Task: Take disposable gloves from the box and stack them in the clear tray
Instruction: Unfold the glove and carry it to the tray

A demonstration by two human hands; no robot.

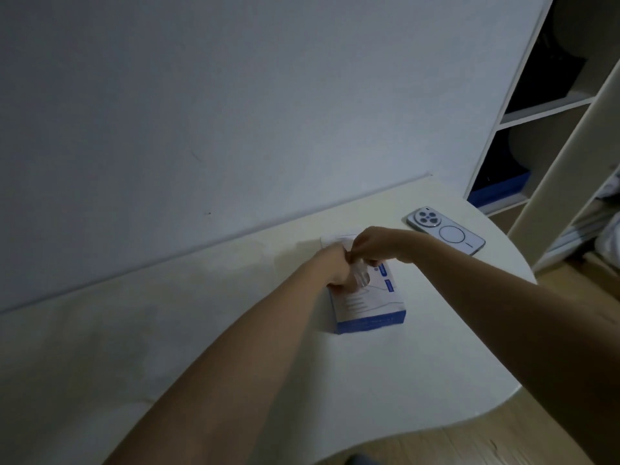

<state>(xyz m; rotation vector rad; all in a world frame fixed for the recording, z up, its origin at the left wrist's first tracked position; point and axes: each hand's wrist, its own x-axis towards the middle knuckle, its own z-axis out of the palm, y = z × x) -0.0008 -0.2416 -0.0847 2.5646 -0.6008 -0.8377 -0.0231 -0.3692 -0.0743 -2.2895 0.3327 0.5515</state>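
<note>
The far end of the box (369, 303) is covered by the left hand (335, 266) and right hand (372, 243), and its print is blurred past reading. A clear film (361, 276), too faint to identify (possibly a glove), is pinched by the right hand; the left hand's fingers are hidden. The desk (201, 330) is cut off at the left and bottom edges.

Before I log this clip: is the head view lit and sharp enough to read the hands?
Head view: dim and bluish; wide-angle curves the table edge; left hand and right hand look soft over the glove box; the clear glove they pinch barely shows; the phone is crisper.
</note>
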